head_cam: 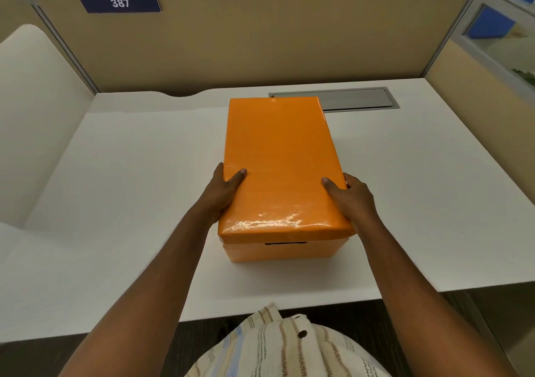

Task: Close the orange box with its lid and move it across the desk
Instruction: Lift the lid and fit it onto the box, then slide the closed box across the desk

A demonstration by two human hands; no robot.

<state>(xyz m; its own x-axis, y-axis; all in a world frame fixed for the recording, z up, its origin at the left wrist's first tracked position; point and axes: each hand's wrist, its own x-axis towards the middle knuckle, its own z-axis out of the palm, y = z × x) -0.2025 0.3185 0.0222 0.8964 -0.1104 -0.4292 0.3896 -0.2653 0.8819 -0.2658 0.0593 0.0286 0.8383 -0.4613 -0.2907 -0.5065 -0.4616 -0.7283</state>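
Beige cubicle walls ring a white counter [115,174], and the orange box [285,250] sits mid-counter with its lid [278,159] on top. Left hand [224,194] and right hand [351,200] clamp the lid's near corners, thumbs on top, fingers wrapped down the sides. Careful now: lift from that grip and the lid alone may come away (nothing shows it locked on), and the glossy wrap looks slippery. Pushing could snag the grey cable hatch [347,99] just behind. A blue plate [119,2] reads "387".
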